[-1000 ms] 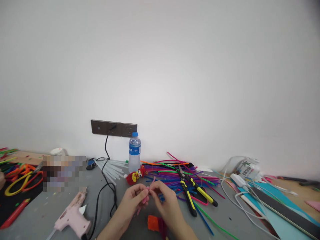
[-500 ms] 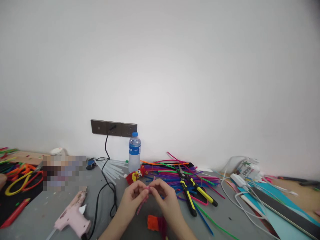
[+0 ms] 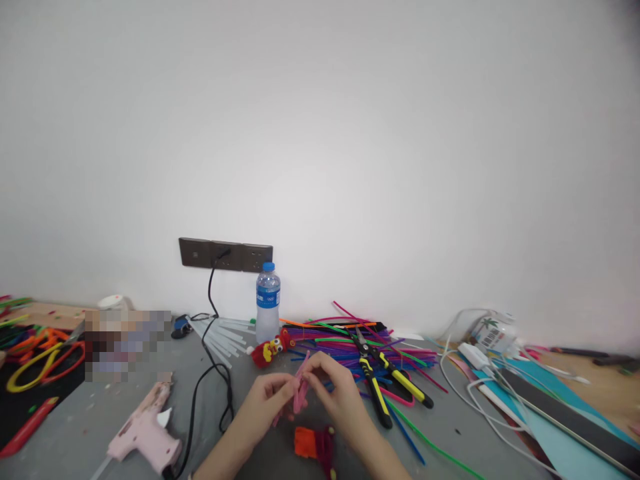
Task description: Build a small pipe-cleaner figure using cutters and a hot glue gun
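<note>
Between my two hands is a pink pipe cleaner piece (image 3: pixel 301 395), bent into a small bundle. My left hand (image 3: pixel 273 398) pinches it from the left with thumb and forefinger. From the right, the fingertips of my right hand (image 3: pixel 327 383) close on its upper part. Just below them on the table lies an orange and dark red fuzzy piece (image 3: pixel 307 443). Beyond my hands rests a small red figure with a yellow part and round eyes (image 3: pixel 270 351). How the pink strands are joined is hidden by my fingers.
Yellow-black pliers (image 3: pixel 375 383) lie on a heap of coloured pipe cleaners (image 3: pixel 410 357). A water bottle (image 3: pixel 268 303) stands by the wall. At left are a pink glue gun (image 3: pixel 147 433), its black cord, glue sticks (image 3: pixel 225 340) and scissors (image 3: pixel 35 373). White cables (image 3: pixel 477 400) sprawl at right.
My hands have drawn slightly apart, and the pink pipe cleaner piece now stands more upright and shows more between them. My right hand has shifted a little to the right.
</note>
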### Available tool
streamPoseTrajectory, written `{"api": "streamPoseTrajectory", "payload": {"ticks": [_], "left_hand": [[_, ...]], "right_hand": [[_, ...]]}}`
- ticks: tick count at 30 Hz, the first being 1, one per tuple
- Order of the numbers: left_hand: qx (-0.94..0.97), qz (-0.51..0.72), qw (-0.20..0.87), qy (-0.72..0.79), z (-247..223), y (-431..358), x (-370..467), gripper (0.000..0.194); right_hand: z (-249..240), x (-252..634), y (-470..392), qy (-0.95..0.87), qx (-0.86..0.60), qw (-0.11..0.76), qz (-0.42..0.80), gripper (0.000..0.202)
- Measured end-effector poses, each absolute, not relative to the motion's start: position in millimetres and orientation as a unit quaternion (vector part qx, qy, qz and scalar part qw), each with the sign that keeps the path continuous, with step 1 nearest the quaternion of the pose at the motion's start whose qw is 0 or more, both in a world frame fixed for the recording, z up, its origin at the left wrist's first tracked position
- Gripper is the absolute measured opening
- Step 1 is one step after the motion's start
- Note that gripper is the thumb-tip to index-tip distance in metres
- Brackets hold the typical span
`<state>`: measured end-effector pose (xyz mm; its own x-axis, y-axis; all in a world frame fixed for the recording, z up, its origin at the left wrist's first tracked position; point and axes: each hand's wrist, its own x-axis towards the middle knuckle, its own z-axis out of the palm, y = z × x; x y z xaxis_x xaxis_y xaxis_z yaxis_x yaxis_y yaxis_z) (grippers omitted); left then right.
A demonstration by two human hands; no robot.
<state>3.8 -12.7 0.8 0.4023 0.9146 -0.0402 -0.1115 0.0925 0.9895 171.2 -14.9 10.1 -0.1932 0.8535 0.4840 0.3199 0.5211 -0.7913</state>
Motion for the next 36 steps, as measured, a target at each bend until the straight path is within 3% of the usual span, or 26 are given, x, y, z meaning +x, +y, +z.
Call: {"api": "streamPoseTrajectory", "payload": {"ticks": [16, 21, 27, 36], "left_hand": [[0.409, 0.327, 0.809, 0.267, 9, -24, -4, 0.042], [0.404, 0.337, 0.81, 0.261, 6, -24, -3, 0.04], [0.408, 0.355, 0.796, 0.273, 2, -22, -2, 0.039], [0.416, 0.387, 0.759, 0.318, 8, -22, 1, 0.041]], "right_hand": [[30, 169, -26, -0.722, -0.312, 0.485, 0.382, 0.032], [31, 167, -26, -0.709, -0.309, 0.492, 0.4, 0.035], [26, 167, -26, -0.701, -0.319, 0.497, 0.4, 0.024], [27, 165, -27, -0.711, -0.351, 0.512, 0.33, 0.017]]}}
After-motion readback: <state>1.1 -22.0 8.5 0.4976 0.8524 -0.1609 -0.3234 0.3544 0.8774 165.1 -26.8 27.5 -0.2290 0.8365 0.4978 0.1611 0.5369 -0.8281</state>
